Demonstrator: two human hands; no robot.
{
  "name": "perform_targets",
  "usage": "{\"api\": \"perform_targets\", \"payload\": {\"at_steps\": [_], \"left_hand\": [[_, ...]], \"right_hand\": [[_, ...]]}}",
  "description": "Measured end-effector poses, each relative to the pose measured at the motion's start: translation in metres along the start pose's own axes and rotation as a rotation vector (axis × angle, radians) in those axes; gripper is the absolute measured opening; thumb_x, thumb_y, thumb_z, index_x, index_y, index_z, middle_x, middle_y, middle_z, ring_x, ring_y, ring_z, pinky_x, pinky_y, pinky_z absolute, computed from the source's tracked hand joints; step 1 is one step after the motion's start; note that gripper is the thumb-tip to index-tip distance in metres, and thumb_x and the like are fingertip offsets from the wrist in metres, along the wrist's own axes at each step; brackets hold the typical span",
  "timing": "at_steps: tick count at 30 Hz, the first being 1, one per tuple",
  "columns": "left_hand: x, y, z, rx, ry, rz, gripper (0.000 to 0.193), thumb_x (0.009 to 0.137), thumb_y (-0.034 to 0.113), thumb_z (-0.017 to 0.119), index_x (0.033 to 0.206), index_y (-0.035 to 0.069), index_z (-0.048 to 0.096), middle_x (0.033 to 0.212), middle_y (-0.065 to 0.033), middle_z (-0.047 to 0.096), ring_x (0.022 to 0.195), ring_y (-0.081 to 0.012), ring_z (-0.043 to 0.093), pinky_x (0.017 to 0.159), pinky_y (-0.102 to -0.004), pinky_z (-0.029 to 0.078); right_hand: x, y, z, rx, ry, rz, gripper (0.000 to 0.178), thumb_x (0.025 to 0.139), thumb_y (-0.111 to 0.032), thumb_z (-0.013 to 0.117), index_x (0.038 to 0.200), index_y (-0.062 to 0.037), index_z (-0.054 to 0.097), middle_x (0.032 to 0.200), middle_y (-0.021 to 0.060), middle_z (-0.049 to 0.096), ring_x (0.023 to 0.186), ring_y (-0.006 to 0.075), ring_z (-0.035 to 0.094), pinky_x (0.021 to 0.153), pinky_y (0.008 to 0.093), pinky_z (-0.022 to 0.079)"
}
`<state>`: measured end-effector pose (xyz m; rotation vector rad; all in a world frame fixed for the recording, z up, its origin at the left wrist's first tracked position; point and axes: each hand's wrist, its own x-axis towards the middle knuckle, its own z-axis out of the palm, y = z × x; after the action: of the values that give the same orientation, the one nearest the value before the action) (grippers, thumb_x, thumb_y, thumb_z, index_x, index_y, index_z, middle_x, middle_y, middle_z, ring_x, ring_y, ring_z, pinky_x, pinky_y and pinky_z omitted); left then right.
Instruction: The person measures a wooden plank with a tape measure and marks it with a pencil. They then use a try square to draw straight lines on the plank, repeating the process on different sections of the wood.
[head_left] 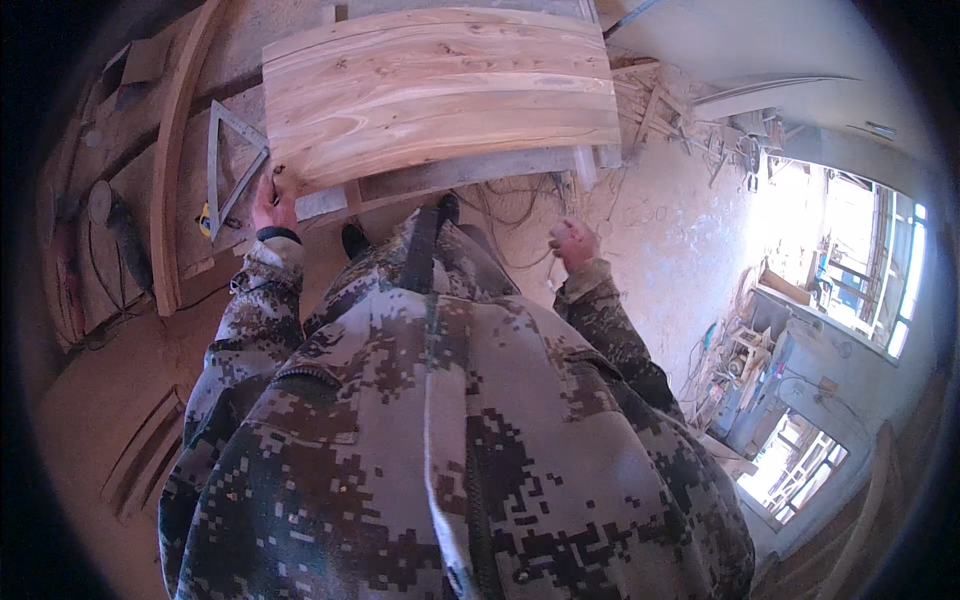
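Observation:
A wide board of joined wood strips (pixel 440 95) lies on the workbench in front of me, its long near edge facing my body. At its near left corner is my left hand (pixel 274 207), fingers bent together beside the board's edge; a small dark spot shows at the fingertips, too small to name. Just left of that hand lies a metal triangle square (pixel 216 165), one corner close to the fingers. My right hand (pixel 574 243) hangs below the board's right end, away from it, curled into a fist; whether it holds something is hidden.
A long curved-looking timber (pixel 180 150) runs along the left. Past it lies an angle grinder-like tool (pixel 122 235). A yellow tape measure (pixel 205 220) sits near the square. Cables (pixel 515 215) trail on the floor beside the bench. Wood scraps (pixel 660 110) lie at the right.

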<state>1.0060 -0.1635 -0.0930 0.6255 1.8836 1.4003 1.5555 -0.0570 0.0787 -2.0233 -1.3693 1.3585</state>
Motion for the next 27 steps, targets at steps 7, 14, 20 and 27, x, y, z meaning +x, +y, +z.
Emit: {"api": "perform_targets", "payload": {"at_steps": [7,14,20,27], "left_hand": [[0.015,-0.013,-0.005,0.072,0.159,-0.135,0.078,0.083,0.007,0.078,0.146,-0.011,0.036,0.125,-0.017,0.065,0.108,-0.0192,0.063,0.092,-0.0296,0.05],[0.054,-0.115,-0.074,0.191,0.152,-0.186,0.062,0.086,0.011,0.071,0.142,0.0,0.046,0.121,-0.0134,0.067,0.102,-0.0223,0.066,0.085,-0.0319,0.053],[0.059,-0.139,-0.107,0.443,0.018,-0.076,0.045,0.092,0.019,0.061,0.134,0.005,0.053,0.121,-0.0119,0.066,0.101,-0.0246,0.065,0.085,-0.0354,0.051],[0.052,-0.123,-0.109,0.753,-0.098,0.0,0.035,0.099,0.027,0.047,0.124,0.004,0.056,0.121,-0.0135,0.064,0.107,-0.0282,0.06,0.093,-0.041,0.046]], "right_hand": [[0.171,0.015,-0.098,0.097,0.384,-0.311,0.027,0.091,-0.01,0.067,0.117,-0.0027,0.062,0.091,0.0024,0.063,0.076,0.0117,0.058,0.064,0.0266,0.05],[0.249,-0.028,-0.112,0.258,0.175,-0.263,0.044,0.086,0.0,0.062,0.129,-0.0042,0.054,0.117,0.0087,0.064,0.1,0.0164,0.061,0.08,0.0306,0.052],[0.245,-0.05,-0.108,0.442,0.082,-0.137,0.054,0.079,0.013,0.055,0.128,-0.0081,0.054,0.114,0.0069,0.061,0.101,0.017,0.059,0.08,0.0344,0.053],[0.231,-0.062,-0.106,0.373,0.134,-0.109,0.05,0.081,0.016,0.055,0.125,-0.0061,0.054,0.113,0.008,0.063,0.093,0.0166,0.063,0.072,0.0311,0.055]]}}
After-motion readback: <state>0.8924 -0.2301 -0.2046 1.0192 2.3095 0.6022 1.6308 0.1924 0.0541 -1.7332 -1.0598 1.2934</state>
